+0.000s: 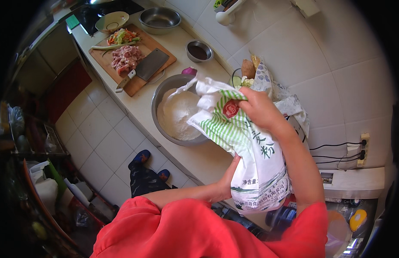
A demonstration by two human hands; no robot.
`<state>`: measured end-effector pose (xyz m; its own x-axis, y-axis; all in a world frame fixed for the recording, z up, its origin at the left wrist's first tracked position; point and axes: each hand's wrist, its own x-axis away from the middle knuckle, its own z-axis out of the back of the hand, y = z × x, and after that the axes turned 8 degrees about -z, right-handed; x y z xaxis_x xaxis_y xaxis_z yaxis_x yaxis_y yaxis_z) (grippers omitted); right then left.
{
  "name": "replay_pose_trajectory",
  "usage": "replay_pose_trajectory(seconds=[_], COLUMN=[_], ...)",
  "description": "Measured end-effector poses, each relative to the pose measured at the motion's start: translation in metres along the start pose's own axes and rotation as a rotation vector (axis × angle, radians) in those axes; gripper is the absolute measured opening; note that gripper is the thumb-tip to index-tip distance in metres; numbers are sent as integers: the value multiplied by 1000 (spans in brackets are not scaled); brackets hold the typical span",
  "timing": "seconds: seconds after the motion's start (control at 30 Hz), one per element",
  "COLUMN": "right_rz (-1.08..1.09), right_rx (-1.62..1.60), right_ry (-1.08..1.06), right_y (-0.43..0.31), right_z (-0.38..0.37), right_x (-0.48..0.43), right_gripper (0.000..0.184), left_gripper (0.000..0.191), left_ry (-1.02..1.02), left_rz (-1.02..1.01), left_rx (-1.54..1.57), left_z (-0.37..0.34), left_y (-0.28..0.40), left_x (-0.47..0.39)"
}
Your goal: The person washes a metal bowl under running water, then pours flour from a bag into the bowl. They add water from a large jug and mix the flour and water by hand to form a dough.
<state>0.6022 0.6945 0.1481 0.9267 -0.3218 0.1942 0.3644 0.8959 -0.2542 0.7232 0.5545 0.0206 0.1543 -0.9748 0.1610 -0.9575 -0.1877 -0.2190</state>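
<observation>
A white cloth-like flour bag (254,161) with green stripes and printed writing is tilted, its mouth over a grey metal basin (155,113). Pale flour (183,113) lies heaped inside that basin on the counter. My right hand (259,104) grips the upper part of the bag near its opening. Lower down, my left hand (230,180) supports the bag's side; most of its fingers are hidden behind the bag. The right part of the basin is covered by the bag's mouth.
A wooden cutting board (164,53) holds sliced raw meat (127,58), cut vegetables (122,36) and a cleaver (151,66). Beyond stand a ceramic bowl (112,22), a metal basin (160,19) and a small bowl of dark liquid (198,51). A purple onion (189,71) sits behind the flour basin.
</observation>
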Motion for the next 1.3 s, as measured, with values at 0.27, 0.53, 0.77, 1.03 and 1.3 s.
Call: replay_pose_trajectory(seconds=[0.27,0.53,0.77,1.03,1.3], right_rz=[-37,-32,-149,-224,-227], right_rx=[46,52,-141,-565,-891], right_ry=[-57,-44,1,267,572], right_y=[4,8,23,65,78], right_z=[-5,2,7,-40,-90], right_x=[-7,-11,16,89,159], right_gripper=[23,23,28,32,31], left_gripper=[81,81,82,63,56], left_ry=[78,43,-35,-54,-130], left_rz=[56,22,6,-94,-401], left_rx=[39,49,-61,-650,-1514], left_z=[-3,-2,23,92,114], left_y=[2,4,4,24,61], left_x=[3,-4,-13,-12,-2])
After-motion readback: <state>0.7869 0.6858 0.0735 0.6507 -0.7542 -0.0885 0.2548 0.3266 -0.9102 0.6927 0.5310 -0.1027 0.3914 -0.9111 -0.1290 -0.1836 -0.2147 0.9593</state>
